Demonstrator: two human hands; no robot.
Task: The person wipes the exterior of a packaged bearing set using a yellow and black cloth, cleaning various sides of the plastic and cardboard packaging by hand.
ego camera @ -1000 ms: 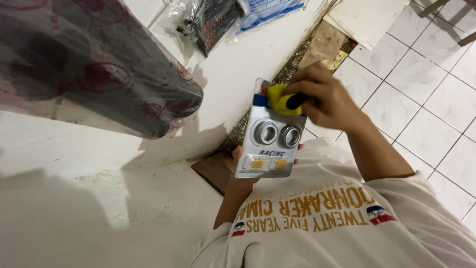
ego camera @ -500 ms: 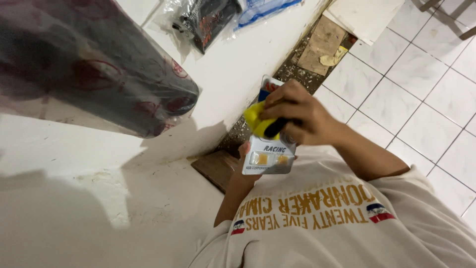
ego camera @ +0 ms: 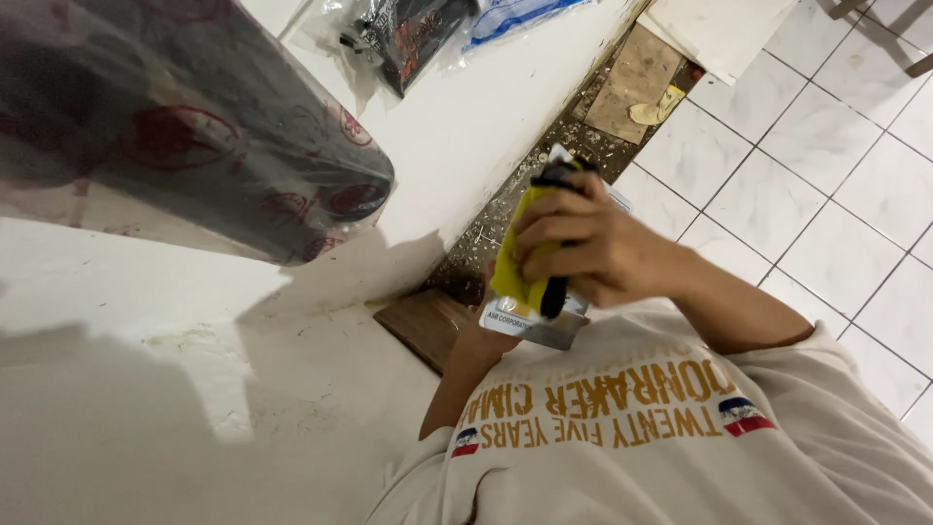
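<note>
My right hand is closed around a yellow and black hand tool and presses it against the front of a carded blister pack. The fingers and the tool cover most of the pack. Only its lower card edge and top corner show. My left hand holds the pack from below and behind and is almost hidden; mainly the wrist and forearm show. Both hands are over my chest, above a cream shirt with yellow lettering.
A large dark roll wrapped in clear plastic lies on the white counter at left. Plastic bags lie at the counter's far end. A brown wood piece, cardboard scrap and debris lie beside the white tile floor.
My right hand has brought the yellow tool down from the pack's top over its front. The two round parts in the pack, visible a second ago, are now covered.
</note>
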